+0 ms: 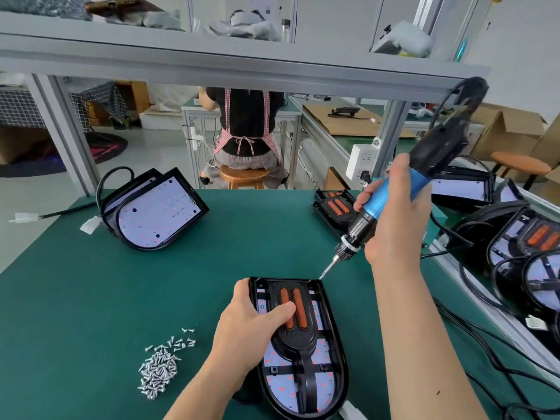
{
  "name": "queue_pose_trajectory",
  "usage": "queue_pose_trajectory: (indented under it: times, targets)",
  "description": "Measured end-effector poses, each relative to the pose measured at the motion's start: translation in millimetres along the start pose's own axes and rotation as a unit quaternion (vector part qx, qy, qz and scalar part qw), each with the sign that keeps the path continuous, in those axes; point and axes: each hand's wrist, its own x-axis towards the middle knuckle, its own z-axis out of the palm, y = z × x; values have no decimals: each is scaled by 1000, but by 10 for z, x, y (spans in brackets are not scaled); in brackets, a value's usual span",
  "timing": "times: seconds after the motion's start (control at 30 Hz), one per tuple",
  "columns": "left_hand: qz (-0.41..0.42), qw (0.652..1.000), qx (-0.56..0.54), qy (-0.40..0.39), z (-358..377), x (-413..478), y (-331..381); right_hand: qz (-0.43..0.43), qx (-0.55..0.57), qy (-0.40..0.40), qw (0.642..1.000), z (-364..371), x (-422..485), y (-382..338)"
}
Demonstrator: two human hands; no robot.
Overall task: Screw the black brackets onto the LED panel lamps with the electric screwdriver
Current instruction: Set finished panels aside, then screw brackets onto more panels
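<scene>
The LED panel lamp (330,377) lies near the front of the green table (151,283) with the black bracket (303,341) on it. The left hand (251,322) clasps its left edge, thumb pressing the bracket's orange pads. The right hand (394,216) is wrapped round the tilted electric screwdriver (388,192), whose bit tip is at the lamp's far right corner; a heap of screws (159,371) lies to the left.
</scene>
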Motion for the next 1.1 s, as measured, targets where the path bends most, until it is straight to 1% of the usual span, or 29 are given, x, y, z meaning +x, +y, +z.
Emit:
queue_pose_trajectory:
  times: [0.17, 0.27, 0.63, 1.0, 1.1]
  targets:
    - [-4, 1000, -1, 6, 6, 5, 9, -9, -64, -46, 997, 19, -112, 164]
    - [-5, 1000, -1, 12, 11, -2, 13, -13, -69, -62, 996, 9, -167, 251]
    - [-3, 1000, -2, 10, 12, 10, 0, -15, -64, -25, 998, -14, -134, 278]
    - [-2, 1000, -3, 8, 19, 22, -3, 2, -60, -67, 996, -9, -143, 378]
    - [0, 1000, -2, 9, 16, 31, -12, 4, -62, -65, 996, -27, -129, 381]
